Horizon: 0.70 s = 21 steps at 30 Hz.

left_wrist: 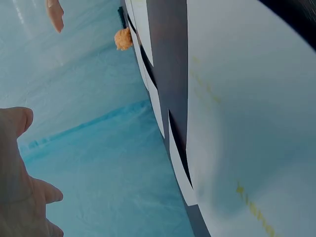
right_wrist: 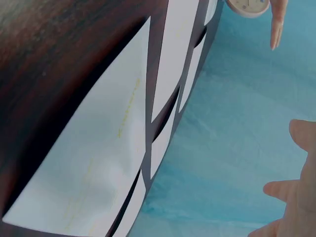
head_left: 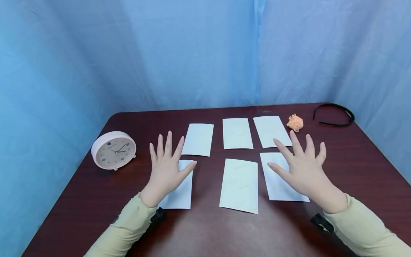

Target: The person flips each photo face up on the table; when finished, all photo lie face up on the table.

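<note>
Palm down and fingers spread, the left hand (head_left: 165, 169) hovers over the front left white card (head_left: 179, 196), holding nothing. The right hand (head_left: 305, 171) is likewise spread above the front right card (head_left: 279, 189) and holds nothing. Between them lies the front middle card (head_left: 239, 185). Behind is a row of three more: a left card (head_left: 198, 139), a middle card (head_left: 237, 133) and a right card (head_left: 269, 128). Faint yellow marks show on the near card (left_wrist: 256, 98) in the left wrist view and on the near card (right_wrist: 98, 148) in the right wrist view.
A round white clock (head_left: 113, 150) stands at the table's left. Near the back right lie an orange yarn-like ball (head_left: 295, 122) and a black headband (head_left: 340, 124). Blue curtains (head_left: 199, 53) hang behind and beside the dark wooden table (head_left: 80, 207).
</note>
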### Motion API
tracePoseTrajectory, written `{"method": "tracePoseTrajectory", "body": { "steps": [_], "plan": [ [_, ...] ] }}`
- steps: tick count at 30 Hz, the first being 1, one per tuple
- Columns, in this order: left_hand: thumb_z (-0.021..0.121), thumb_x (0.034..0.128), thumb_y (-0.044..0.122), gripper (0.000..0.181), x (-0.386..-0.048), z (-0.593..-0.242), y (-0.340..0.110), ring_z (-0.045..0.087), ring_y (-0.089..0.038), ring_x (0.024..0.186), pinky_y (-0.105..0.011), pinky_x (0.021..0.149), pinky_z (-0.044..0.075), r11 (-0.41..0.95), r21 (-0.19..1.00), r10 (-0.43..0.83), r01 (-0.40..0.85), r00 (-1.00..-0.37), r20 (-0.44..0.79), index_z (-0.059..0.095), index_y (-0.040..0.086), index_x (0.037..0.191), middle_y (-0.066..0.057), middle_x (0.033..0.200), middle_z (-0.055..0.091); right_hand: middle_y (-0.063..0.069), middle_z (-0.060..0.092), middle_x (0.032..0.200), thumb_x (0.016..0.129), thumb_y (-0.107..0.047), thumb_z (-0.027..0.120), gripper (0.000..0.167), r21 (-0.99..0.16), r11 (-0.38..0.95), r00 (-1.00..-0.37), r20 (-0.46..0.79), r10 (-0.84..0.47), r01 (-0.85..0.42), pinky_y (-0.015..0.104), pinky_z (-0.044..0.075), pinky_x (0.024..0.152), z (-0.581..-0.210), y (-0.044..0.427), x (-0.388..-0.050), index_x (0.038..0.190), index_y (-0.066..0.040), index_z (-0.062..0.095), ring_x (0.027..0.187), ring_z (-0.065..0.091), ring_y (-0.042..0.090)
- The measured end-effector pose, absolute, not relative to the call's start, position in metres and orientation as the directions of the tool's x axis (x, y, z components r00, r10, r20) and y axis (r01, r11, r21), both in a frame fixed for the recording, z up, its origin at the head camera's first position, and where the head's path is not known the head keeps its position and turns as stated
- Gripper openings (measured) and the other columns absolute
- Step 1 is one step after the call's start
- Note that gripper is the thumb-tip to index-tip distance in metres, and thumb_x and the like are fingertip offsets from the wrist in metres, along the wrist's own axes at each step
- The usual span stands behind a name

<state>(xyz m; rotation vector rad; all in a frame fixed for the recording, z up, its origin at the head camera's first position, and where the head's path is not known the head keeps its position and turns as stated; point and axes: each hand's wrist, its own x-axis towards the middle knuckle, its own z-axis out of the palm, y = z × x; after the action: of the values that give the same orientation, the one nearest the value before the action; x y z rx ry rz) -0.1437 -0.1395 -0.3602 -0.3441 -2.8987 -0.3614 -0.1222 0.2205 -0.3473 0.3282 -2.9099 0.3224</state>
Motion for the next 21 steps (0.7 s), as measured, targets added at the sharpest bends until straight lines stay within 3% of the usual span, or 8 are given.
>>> {"method": "tracePoseTrajectory", "body": {
  "steps": [6, 10, 14, 21],
  "plan": [
    [0.046, 0.0904, 0.061, 0.078, -0.144, -0.362, -0.127, -0.011, -0.038, 0.145, -0.062, 0.112, -0.007, 0.93, 0.228, 0.242, 0.287, -0.948, 0.206, 0.02, 0.02, 0.152, -0.012, 0.16, -0.003, 0.027, 0.018, 0.152, 0.089, -0.054, 0.055, 0.068, -0.177, 0.932, -0.935, 0.224, -0.274, -0.316, 0.074, 0.001, 0.099, -0.348, 0.214, -0.124, 0.144, -0.017, 0.038, 0.133, 0.013, 0.057],
    [0.048, 0.0899, 0.06, 0.076, -0.142, -0.362, -0.113, -0.006, -0.039, 0.145, -0.063, 0.112, -0.002, 0.911, 0.241, 0.293, 0.334, -0.937, 0.191, 0.027, 0.018, 0.15, -0.014, 0.159, 0.002, 0.027, 0.024, 0.149, 0.087, -0.053, 0.057, 0.067, -0.159, 0.922, -0.923, 0.217, -0.316, -0.353, 0.072, 0.007, 0.099, -0.353, 0.208, -0.124, 0.143, -0.019, 0.04, 0.131, 0.02, 0.054],
    [0.051, 0.0888, 0.059, 0.075, -0.141, -0.363, -0.097, -0.002, -0.039, 0.145, -0.062, 0.113, 0.001, 0.883, 0.265, 0.368, 0.388, -0.921, 0.123, 0.034, 0.016, 0.148, -0.018, 0.158, 0.007, 0.026, 0.024, 0.15, 0.087, -0.049, 0.06, 0.067, -0.155, 0.918, -0.925, 0.176, -0.338, -0.365, 0.07, 0.01, 0.1, -0.358, 0.199, -0.124, 0.143, -0.019, 0.04, 0.129, 0.025, 0.051],
    [0.056, 0.0869, 0.058, 0.078, -0.144, -0.372, -0.074, 0.006, -0.037, 0.145, -0.058, 0.114, 0.013, 0.844, 0.205, 0.514, 0.496, -0.856, -0.046, 0.034, 0.015, 0.148, -0.019, 0.157, 0.011, 0.028, 0.029, 0.148, 0.084, -0.048, 0.065, 0.07, -0.161, 0.906, -0.92, 0.036, -0.391, -0.392, 0.07, 0.02, 0.099, -0.373, 0.185, -0.124, 0.142, -0.016, 0.043, 0.125, 0.035, 0.052]
  ]
}}
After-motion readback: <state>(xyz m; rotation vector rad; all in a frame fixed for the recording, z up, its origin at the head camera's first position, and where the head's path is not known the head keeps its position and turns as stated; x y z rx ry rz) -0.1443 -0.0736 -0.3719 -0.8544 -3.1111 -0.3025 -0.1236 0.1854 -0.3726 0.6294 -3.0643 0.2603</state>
